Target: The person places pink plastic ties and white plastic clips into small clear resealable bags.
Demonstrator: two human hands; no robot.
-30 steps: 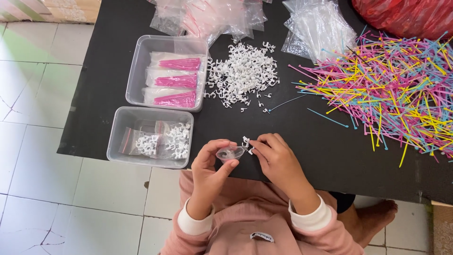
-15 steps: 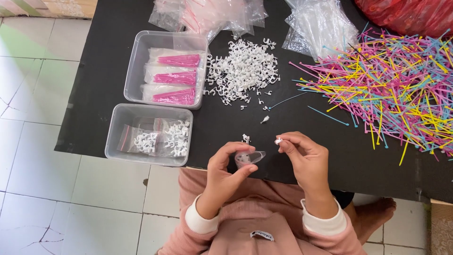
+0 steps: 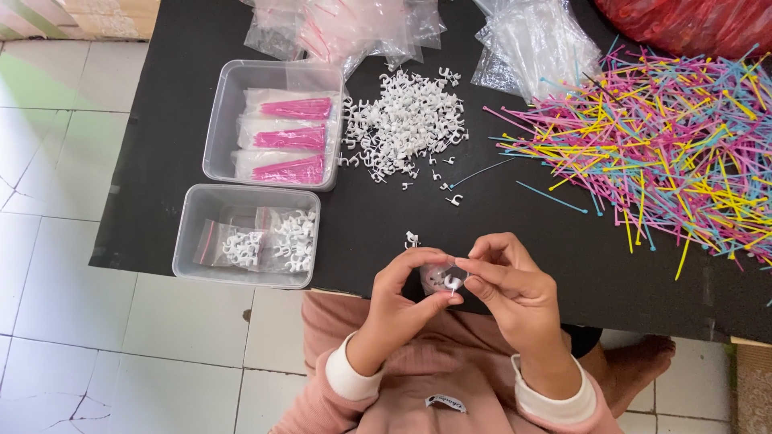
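Note:
At the near edge of the black table (image 3: pixel 563 257), my left hand (image 3: pixel 402 301) holds a small clear plastic bag (image 3: pixel 438 277) with its mouth up. My right hand (image 3: pixel 511 281) pinches a small white clip (image 3: pixel 454 281) between thumb and forefinger right at the bag's opening. One loose white clip (image 3: pixel 412 239) lies just beyond my fingers. Farther back is a heap of the same white clips (image 3: pixel 406 124).
Left of the heap, a clear tub (image 3: pixel 269 76) holds bags of pink ties; a nearer clear tub (image 3: pixel 245 201) holds small bags of white clips. Coloured cable ties (image 3: pixel 667 153) spread over the right. Empty clear bags (image 3: pixel 535 40) lie at the back. Tiled floor lies left.
My right hand, which was held apart to the right half a second ago, has come back to the bag with a white clip. My left hand stays on the bag.

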